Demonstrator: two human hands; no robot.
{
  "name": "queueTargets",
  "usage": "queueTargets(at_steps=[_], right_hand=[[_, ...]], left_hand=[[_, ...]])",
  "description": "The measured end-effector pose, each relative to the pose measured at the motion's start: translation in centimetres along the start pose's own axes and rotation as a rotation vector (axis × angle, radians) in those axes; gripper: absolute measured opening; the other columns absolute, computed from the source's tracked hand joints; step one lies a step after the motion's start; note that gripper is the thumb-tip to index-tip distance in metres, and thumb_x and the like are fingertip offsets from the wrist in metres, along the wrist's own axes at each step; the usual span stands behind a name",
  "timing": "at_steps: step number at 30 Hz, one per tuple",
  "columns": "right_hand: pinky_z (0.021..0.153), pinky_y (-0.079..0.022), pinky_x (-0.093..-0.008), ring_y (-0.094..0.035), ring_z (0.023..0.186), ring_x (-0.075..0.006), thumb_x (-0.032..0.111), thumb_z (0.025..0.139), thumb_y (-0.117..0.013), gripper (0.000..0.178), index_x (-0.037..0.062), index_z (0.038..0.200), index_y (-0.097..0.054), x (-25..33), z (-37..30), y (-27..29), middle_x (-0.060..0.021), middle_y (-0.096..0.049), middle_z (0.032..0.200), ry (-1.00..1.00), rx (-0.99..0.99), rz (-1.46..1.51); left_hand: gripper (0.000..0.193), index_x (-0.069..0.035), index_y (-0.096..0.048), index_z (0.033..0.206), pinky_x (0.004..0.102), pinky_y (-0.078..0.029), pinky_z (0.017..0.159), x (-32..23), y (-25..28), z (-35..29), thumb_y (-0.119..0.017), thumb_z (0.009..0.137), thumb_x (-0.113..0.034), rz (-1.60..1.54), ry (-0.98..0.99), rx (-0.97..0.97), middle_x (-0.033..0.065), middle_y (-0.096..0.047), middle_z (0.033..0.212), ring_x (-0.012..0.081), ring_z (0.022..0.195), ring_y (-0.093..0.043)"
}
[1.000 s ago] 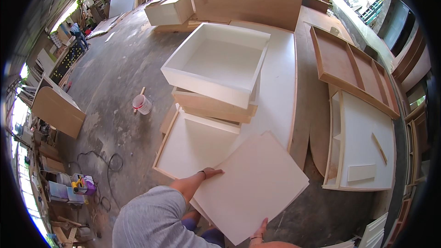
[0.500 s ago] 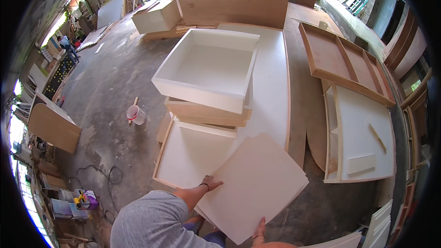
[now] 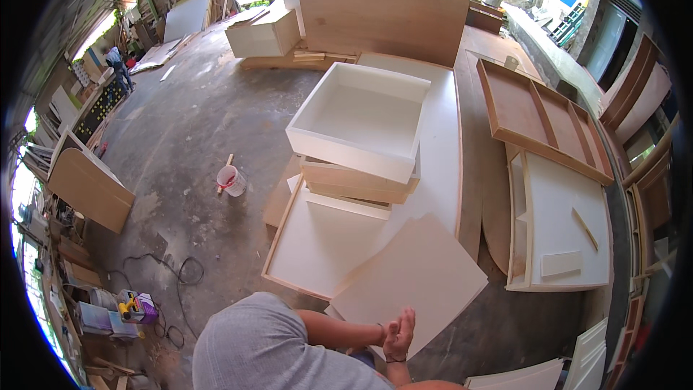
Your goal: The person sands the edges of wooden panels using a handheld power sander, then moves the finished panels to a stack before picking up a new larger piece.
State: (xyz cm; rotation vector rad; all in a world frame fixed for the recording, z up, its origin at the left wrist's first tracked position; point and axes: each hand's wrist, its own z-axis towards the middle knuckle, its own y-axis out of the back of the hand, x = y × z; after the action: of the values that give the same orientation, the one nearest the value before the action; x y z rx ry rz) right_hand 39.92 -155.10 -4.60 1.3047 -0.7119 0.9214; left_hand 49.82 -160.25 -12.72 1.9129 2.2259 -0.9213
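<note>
My left hand (image 3: 390,335) and my right hand (image 3: 401,334) meet over the near part of a stack of thin pale panels (image 3: 419,267). The right hand's fingers are straight and point up. My left hand lies against it, partly covered, its fingers looking flat; no object shows between them. Neither hand grips the panels, which lie at a slant over the near end of a white board with a wooden edge (image 3: 289,274). Beyond, a white open box (image 3: 354,150) rests tilted on a pale wooden frame (image 3: 354,182).
A bucket (image 3: 231,180) with a stick stands on the floor to the left, and a cable (image 3: 180,274) runs near a purple box (image 3: 144,308). At right are a divided wooden frame (image 3: 538,112) and a white cabinet piece (image 3: 570,206). White panels (image 3: 520,375) lean near right.
Both hands have left the panel stack and come together above its near part. The view has shifted, so the surroundings sit further right and lower. The stack looks about the same.
</note>
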Motion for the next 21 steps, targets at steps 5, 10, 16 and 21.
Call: queueTargets(at_steps=[5, 10, 16, 21], right_hand=[[0.105, -0.03, -0.0461, -0.038, 0.127, -0.0407, 0.056, 0.09, -0.046, 0.073, -0.0057, 0.128, -0.045, -3.9, -6.4, 4.6, -0.0253, -0.042, 0.136, -0.071, -0.22, -0.078], [0.108, -0.027, -0.045, -0.03, 0.134, -0.0339, 0.061, 0.088, -0.042, 0.079, 0.0019, 0.138, -0.026, -12.0, -12.1, 8.1, -0.0179, -0.03, 0.145, -0.735, -0.505, 0.295], [0.111, -0.024, -0.0456, -0.026, 0.137, -0.0299, 0.06, 0.086, -0.047, 0.092, 0.0079, 0.148, -0.004, -11.2, -10.0, 8.0, -0.0138, -0.021, 0.151, -1.028, -0.667, 1.535], [0.104, -0.031, -0.0437, -0.038, 0.13, -0.0298, 0.061, 0.086, -0.05, 0.083, 0.0052, 0.143, -0.027, -2.9, -14.6, 10.7, -0.0163, -0.039, 0.141, -0.766, -0.457, 1.264]], left_hand=[[0.08, -0.002, -0.05, 0.125, 0.0414, -0.033, 0.103, -0.8, -8.6, -6.3, -0.03, 0.088, -0.07, -0.209, 0.19, 0.665, 0.0116, -0.05, 0.129, 0.0244, 0.122, -0.044], [0.081, -0.007, -0.045, 0.133, 0.0392, -0.028, 0.106, -2.0, -14.9, -14.6, -0.035, 0.085, -0.071, 0.313, -0.214, 1.062, 0.0152, -0.045, 0.135, 0.0256, 0.127, -0.039], [0.079, -0.008, -0.039, 0.138, 0.0411, -0.019, 0.111, 8.9, -13.0, -14.6, -0.044, 0.085, -0.066, 1.102, -1.082, 1.506, 0.0156, -0.036, 0.143, 0.0285, 0.134, -0.03], [0.078, -0.007, -0.037, 0.139, 0.0419, -0.017, 0.112, 15.6, -10.7, -17.1, -0.05, 0.085, -0.062, 1.253, -1.317, 1.577, 0.0167, -0.035, 0.144, 0.0305, 0.136, -0.029]])
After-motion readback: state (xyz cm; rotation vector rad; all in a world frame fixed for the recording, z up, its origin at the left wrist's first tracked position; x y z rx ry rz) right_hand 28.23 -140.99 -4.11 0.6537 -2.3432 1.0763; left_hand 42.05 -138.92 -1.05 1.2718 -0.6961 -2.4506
